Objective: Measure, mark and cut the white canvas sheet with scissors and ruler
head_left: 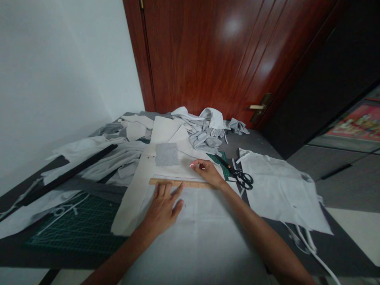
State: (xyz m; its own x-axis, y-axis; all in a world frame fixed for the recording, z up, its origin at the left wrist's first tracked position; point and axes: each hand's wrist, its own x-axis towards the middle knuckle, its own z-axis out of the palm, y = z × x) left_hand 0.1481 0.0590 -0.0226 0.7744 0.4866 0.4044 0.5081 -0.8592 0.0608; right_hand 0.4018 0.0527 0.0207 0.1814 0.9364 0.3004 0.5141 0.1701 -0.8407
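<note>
A wooden ruler (pixel 190 183) lies crosswise on pale grey-white fabric (pixel 197 202). With fingers spread, my left hand (pixel 163 208) rests flat, its fingertips pressing the ruler's left half. Above the ruler's right part, my right hand (pixel 206 171) has thumb and fingers pinched together. Something small and whitish shows at its fingertips, too small to name. A thin dark line runs along the ruler's far side. Just beyond is a small grey fabric square (pixel 166 154), lying on a large cream sheet (pixel 130 206). Black-handled scissors (pixel 237 174) lie right of my right hand.
Crumpled grey and white cloth (pixel 204 136) is heaped along the back. More folded cloth (pixel 121 166) and a long black strip (pixel 71 172) lie left, near a green cutting mat (pixel 80 227). White fabric (pixel 279 186) and a white cord (pixel 317 257) are at right.
</note>
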